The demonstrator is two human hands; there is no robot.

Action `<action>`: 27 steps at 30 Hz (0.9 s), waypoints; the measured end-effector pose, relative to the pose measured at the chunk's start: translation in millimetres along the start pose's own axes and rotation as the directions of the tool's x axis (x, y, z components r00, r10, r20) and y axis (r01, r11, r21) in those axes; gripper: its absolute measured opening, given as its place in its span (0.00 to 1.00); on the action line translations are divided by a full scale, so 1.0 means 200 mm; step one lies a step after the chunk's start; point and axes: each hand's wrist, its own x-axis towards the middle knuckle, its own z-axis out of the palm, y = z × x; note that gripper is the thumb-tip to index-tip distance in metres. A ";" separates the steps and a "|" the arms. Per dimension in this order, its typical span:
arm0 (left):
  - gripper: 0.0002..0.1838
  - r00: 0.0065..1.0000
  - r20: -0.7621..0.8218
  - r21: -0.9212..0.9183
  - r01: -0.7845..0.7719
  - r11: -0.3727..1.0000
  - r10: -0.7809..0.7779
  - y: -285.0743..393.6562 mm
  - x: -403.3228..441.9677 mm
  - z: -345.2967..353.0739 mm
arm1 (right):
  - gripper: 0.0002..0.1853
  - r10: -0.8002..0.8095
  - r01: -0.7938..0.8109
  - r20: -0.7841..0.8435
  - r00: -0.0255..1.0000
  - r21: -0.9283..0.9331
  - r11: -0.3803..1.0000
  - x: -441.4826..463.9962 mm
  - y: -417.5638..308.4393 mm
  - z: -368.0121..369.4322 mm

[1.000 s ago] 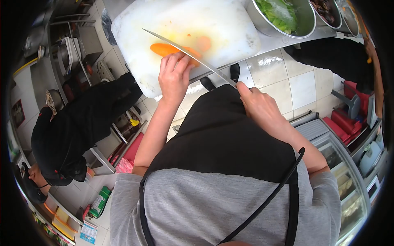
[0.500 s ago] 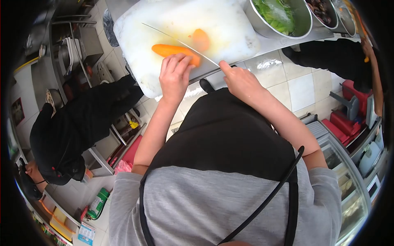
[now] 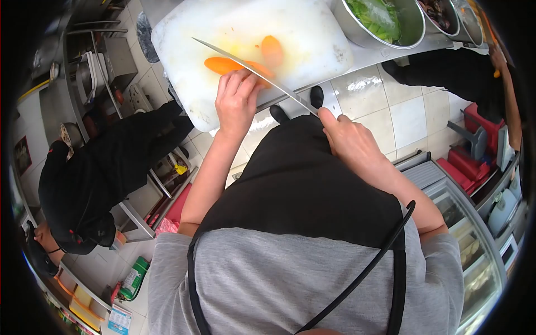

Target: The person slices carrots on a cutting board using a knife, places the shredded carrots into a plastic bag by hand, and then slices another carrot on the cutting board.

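Observation:
On the white cutting board [image 3: 178,50] lies a long orange carrot [image 3: 219,65], pressed down by the fingertips of my left hand [image 3: 237,100]. My right hand [image 3: 354,139] is closed round the handle of a long knife [image 3: 287,93]. The blade crosses over the carrot beside my left fingertips, its tip pointing to the upper left. A cut orange slice [image 3: 272,50] lies on the board past the blade. Part of the carrot is hidden beneath the blade and my fingers.
A metal container of green leaves [image 3: 385,22] stands right of the board, with further containers [image 3: 441,17] beyond it. A person in black [image 3: 106,173] is at the left; another person [image 3: 458,78] is at the right. A glass-topped cabinet [image 3: 460,218] stands lower right.
Since half a second ago, my right hand has drawn the knife back toward my body, and the blade now lies across the carrot. My left hand stays on the carrot.

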 end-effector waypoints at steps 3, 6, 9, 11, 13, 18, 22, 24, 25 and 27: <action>0.13 1.000 0.002 -0.004 0.006 1.000 -0.006 0.00 0.00 0.00 | 0.18 -0.049 0.050 -0.045 0.998 0.017 0.999 0.02 0.01 0.02; 0.13 1.000 0.018 -0.016 0.019 1.000 -0.018 0.00 0.00 -0.01 | 0.18 -0.022 0.024 -0.047 0.999 0.045 0.999 0.08 0.02 0.07; 0.14 0.999 0.027 -0.037 0.023 0.999 -0.022 -0.01 0.00 0.00 | 0.12 0.011 -0.009 -0.032 0.999 0.072 0.997 0.19 0.05 0.14; 0.14 1.000 0.018 -0.048 0.010 0.999 -0.009 -0.01 -0.01 0.00 | 0.12 -0.031 0.036 -0.056 0.998 0.088 0.996 0.28 0.07 0.17; 0.14 0.999 0.030 -0.036 0.027 0.999 -0.026 -0.01 -0.01 -0.01 | 0.13 -0.076 0.085 -0.092 0.993 0.100 0.991 0.32 0.07 0.17; 0.13 1.000 0.001 -0.045 -0.011 0.999 0.011 -0.03 -0.01 0.00 | 0.13 -0.077 0.087 -0.088 0.993 0.115 0.990 0.33 0.10 0.16; 0.13 1.000 0.001 -0.055 -0.016 0.998 0.017 -0.03 0.00 -0.01 | 0.12 -0.043 0.052 -0.082 0.996 0.100 0.994 0.19 0.05 0.09; 0.13 1.000 -0.013 -0.034 -0.028 0.999 0.028 -0.04 -0.01 0.00 | 0.18 0.016 -0.015 -0.048 0.999 0.019 1.000 0.09 0.01 0.05; 0.12 0.999 -0.027 -0.012 -0.040 0.999 0.039 -0.04 -0.01 0.00 | 0.18 0.020 -0.019 -0.046 0.999 0.018 1.000 0.06 -0.01 0.04; 0.12 0.999 -0.025 -0.020 -0.037 0.999 0.037 -0.04 -0.02 0.01 | 0.18 0.012 -0.012 -0.007 1.000 0.013 1.000 0.02 -0.02 0.03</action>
